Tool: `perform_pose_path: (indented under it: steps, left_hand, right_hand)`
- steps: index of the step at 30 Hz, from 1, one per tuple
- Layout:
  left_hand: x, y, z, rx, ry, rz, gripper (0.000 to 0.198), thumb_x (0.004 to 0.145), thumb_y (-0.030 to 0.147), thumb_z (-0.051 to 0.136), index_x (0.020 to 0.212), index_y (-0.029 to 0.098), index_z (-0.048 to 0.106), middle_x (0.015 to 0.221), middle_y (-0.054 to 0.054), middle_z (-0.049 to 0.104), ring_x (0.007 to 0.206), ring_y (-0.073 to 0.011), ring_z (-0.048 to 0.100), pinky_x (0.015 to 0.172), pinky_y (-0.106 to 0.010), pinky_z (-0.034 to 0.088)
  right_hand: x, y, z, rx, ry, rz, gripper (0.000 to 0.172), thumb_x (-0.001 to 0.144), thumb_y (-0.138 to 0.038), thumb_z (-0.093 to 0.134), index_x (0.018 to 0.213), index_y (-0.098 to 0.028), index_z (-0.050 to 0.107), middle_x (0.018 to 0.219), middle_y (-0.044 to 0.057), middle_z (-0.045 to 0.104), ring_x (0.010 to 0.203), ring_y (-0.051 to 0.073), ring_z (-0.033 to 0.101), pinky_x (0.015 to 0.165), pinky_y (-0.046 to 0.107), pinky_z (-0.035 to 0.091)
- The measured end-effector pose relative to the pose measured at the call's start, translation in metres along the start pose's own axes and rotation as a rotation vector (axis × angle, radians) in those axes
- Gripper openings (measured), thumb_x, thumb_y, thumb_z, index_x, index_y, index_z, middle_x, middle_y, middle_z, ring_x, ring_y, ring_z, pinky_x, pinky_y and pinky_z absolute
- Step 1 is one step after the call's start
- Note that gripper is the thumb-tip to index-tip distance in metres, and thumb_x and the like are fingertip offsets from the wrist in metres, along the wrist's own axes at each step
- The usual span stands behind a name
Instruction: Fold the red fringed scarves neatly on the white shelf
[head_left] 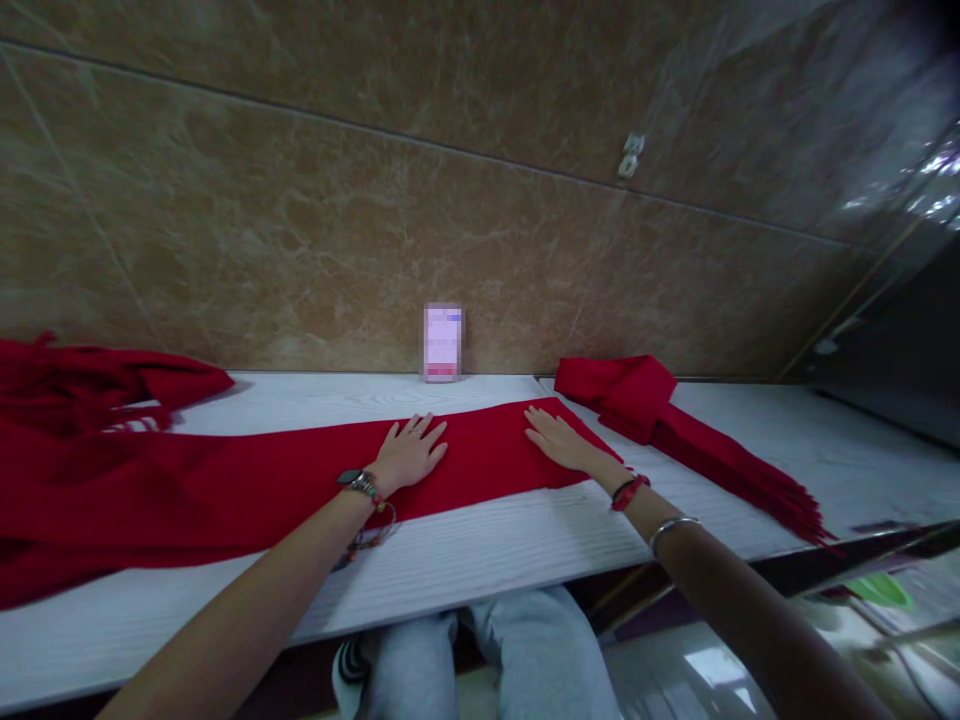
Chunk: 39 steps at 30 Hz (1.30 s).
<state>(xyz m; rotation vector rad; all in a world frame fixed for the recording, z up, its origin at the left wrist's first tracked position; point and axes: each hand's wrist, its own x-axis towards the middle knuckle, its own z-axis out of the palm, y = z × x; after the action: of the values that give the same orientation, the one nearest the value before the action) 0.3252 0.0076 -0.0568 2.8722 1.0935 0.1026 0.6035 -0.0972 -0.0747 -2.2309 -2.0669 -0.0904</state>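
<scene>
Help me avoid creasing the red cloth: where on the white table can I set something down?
Bare white wood-grain tabletop shows between the long flat red cloth and its front edge, and right of the folded, fringed red scarf. The far left is crowded with bunched red fabric; mid-table, the left hand and right hand rest on the cloth.

You have one bare left hand and one bare right hand on one long red cloth. Count one rectangular phone at the white wood-grained desk's back edge and one folded, fringed red scarf; the bunched red fabric's count is unclear.
</scene>
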Motion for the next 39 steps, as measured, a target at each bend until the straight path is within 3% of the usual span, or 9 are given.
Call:
perform_pose_path:
  steps: [7, 12, 15, 17, 26, 29, 33, 36, 39]
  left_hand:
    - [0.001, 0.000, 0.001, -0.020, 0.011, -0.004, 0.051, 0.092, 0.043, 0.024, 0.138, 0.024, 0.034, 0.147, -0.007, 0.023, 0.135, -0.0269, 0.019, 0.106, -0.049, 0.018]
    - [0.001, 0.000, 0.001, -0.017, 0.003, -0.001, 0.051, 0.092, 0.042, 0.025, 0.138, 0.024, 0.033, 0.147, -0.007, 0.024, 0.135, -0.0266, 0.019, 0.105, -0.049, 0.018]
    - [0.001, 0.000, 0.001, 0.006, -0.009, -0.009, 0.051, 0.092, 0.043, 0.023, 0.139, 0.024, 0.032, 0.147, -0.007, 0.023, 0.135, -0.0261, 0.020, 0.105, -0.048, 0.019]
    - [0.001, 0.000, 0.001, 0.016, -0.014, -0.009, 0.051, 0.093, 0.043, 0.023, 0.139, 0.024, 0.031, 0.147, -0.007, 0.022, 0.135, -0.0260, 0.020, 0.106, -0.048, 0.019]
    - [0.002, 0.000, 0.002, 0.021, -0.007, 0.003, 0.051, 0.093, 0.042, 0.023, 0.139, 0.023, 0.031, 0.147, -0.008, 0.023, 0.134, -0.0266, 0.020, 0.106, -0.048, 0.019]
    - [0.002, 0.000, 0.001, 0.015, -0.002, 0.002, 0.050, 0.093, 0.042, 0.024, 0.138, 0.023, 0.033, 0.147, -0.007, 0.024, 0.134, -0.0267, 0.021, 0.106, -0.047, 0.019]
    - [0.002, 0.000, 0.000, 0.010, 0.001, 0.008, 0.050, 0.093, 0.041, 0.026, 0.138, 0.023, 0.033, 0.146, -0.008, 0.025, 0.134, -0.0263, 0.021, 0.106, -0.047, 0.019]
    - [0.002, 0.000, 0.000, 0.019, -0.003, 0.009, 0.050, 0.093, 0.041, 0.025, 0.139, 0.023, 0.032, 0.147, -0.008, 0.023, 0.134, -0.0266, 0.021, 0.106, -0.048, 0.019]
    - [0.002, 0.000, 0.000, 0.039, -0.010, 0.004, 0.050, 0.093, 0.041, 0.024, 0.139, 0.024, 0.032, 0.147, -0.008, 0.022, 0.134, -0.0266, 0.020, 0.106, -0.048, 0.019]
  right_hand:
    - [0.002, 0.048, 0.003, -0.036, 0.078, 0.164, 0.053, 0.091, -0.031, 0.025, 0.134, -0.003, 0.035, 0.140, 0.019, 0.035, 0.131, 0.026, 0.030, 0.106, 0.045, 0.025]
    - [0.010, 0.009, -0.003, -0.006, 0.148, -0.018, 0.054, 0.091, -0.033, 0.023, 0.136, -0.004, 0.033, 0.143, 0.018, 0.030, 0.133, 0.025, 0.025, 0.107, 0.046, 0.023]
    - [0.018, -0.023, -0.005, 0.031, 0.065, -0.201, 0.054, 0.093, -0.037, 0.022, 0.138, -0.010, 0.031, 0.145, 0.014, 0.027, 0.134, 0.023, 0.022, 0.107, 0.047, 0.021]
    - [0.022, -0.029, -0.004, 0.038, -0.004, -0.203, 0.054, 0.093, -0.039, 0.021, 0.139, -0.013, 0.031, 0.146, 0.011, 0.027, 0.134, 0.022, 0.021, 0.107, 0.048, 0.020]
    - [0.015, 0.061, 0.001, 0.028, 0.027, 0.197, 0.053, 0.091, -0.031, 0.024, 0.134, -0.004, 0.037, 0.137, 0.019, 0.040, 0.128, 0.026, 0.035, 0.105, 0.043, 0.029]
    - [0.003, 0.069, -0.003, 0.024, 0.068, 0.237, 0.053, 0.091, -0.030, 0.022, 0.133, -0.001, 0.037, 0.137, 0.021, 0.040, 0.128, 0.026, 0.034, 0.106, 0.042, 0.029]
    - [-0.014, 0.032, -0.012, 0.055, 0.219, 0.032, 0.054, 0.091, -0.036, 0.027, 0.135, -0.006, 0.035, 0.140, 0.019, 0.036, 0.132, 0.027, 0.027, 0.107, 0.047, 0.024]
    - [-0.022, -0.025, -0.020, 0.120, 0.248, -0.225, 0.053, 0.091, -0.039, 0.030, 0.137, -0.013, 0.033, 0.142, 0.014, 0.035, 0.133, 0.024, 0.025, 0.107, 0.048, 0.025]
    - [-0.024, -0.079, -0.023, 0.103, 0.195, -0.345, 0.054, 0.092, -0.039, 0.031, 0.138, -0.011, 0.032, 0.143, 0.016, 0.033, 0.134, 0.023, 0.022, 0.107, 0.045, 0.025]
